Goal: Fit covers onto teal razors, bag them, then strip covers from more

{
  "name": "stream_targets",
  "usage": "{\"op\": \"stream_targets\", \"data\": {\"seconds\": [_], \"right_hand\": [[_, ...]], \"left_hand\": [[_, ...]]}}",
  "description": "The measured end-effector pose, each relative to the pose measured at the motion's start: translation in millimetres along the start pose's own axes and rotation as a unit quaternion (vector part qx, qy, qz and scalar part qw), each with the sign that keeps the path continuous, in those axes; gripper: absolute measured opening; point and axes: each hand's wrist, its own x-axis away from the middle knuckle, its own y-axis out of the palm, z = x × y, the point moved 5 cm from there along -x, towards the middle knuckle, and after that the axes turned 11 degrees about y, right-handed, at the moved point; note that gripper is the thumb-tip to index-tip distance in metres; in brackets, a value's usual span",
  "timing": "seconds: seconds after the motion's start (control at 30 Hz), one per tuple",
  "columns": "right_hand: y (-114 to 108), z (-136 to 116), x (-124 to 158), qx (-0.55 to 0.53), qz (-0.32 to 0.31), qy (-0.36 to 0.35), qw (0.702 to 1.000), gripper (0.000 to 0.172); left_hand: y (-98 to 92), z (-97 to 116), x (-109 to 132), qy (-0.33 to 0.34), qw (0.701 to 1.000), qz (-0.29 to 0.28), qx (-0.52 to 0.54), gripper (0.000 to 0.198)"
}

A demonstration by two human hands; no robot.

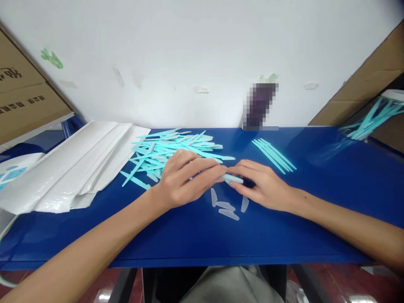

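My left hand [189, 176] is closed around a turquoise eyebrow razor [234, 178], and its palm and fingers hide most of the handle. My right hand [261, 183] pinches the same razor near its pale end, thumb below and fingers above. Behind my left hand lies a loose pile of turquoise eyebrow razors [176, 145], many with pale translucent caps. Several loose translucent caps [229, 213] lie on the table below my hands. Beyond my right hand, several razors without visible caps [274, 155] rest side by side.
The blue table [189, 240] meets a white wall [176, 50]. White plastic bags [66, 168] are stacked at left beside a cardboard box [28, 88]. At right, a clear container [366, 122] holds more turquoise razors, near another cardboard piece [356, 88]. A pixelated dark object [261, 105] leans on the wall.
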Motion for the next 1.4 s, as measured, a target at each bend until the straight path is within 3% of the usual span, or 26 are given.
{"op": "stream_targets", "data": {"seconds": [0.17,0.3,0.4,0.5,0.57,0.63,0.73,0.87,1.03,1.23,1.4], "right_hand": [[-5.3,1.5,2.1,-0.012,-0.012,-0.033,0.999,0.026],[-6.6,1.9,2.7,-0.035,0.008,-0.043,0.998,0.027],[-11.6,-2.3,2.4,-0.046,0.059,-0.047,0.996,0.028],[-22.8,-4.6,5.2,-0.044,0.136,-0.044,0.989,0.018],[-30.1,-4.2,8.2,-0.05,0.169,-0.043,0.983,0.019],[-35.0,-3.5,10.1,-0.035,0.186,-0.033,0.981,0.03],[-37.6,-9.1,10.4,0.031,0.201,-0.037,0.978,0.047],[-32.2,-27.1,8.3,0.02,0.155,-0.118,0.981,0.069],[-29.0,-27.8,4.3,-0.025,0.111,-0.075,0.991,0.036],[-22.7,-22.2,0.8,-0.06,0.055,-0.051,0.995,0.039],[-20.4,-19.4,1.1,-0.071,0.066,-0.043,0.994,0.02]], "left_hand": [[-16.9,-1.1,-9.3,-0.014,0.997,0.076,-0.02,0.017],[-20.6,-1.9,-12.8,-0.036,0.994,0.083,-0.063,0.013],[-22.2,-3.5,-15.3,-0.066,0.991,0.112,-0.023,0.012],[-22.3,-8.7,-14.9,-0.154,0.975,0.162,0.01,0.01],[-20.8,-10.3,-13.0,-0.223,0.955,0.195,0.021,0.011],[-18.1,-7.6,-11.9,-0.273,0.931,0.234,0.064,0.012],[-9.8,3.2,-15.8,-0.307,0.901,0.254,0.172,0.014],[2.6,15.6,-22.7,-0.349,0.855,0.251,0.289,0.009],[15.8,11.7,-20.6,-0.415,0.787,0.261,0.375,0.012],[24.9,6.4,-17.9,-0.459,0.72,0.242,0.461,0.017],[33.3,7.9,-15.5,-0.484,0.643,0.232,0.546,0.016]]}}
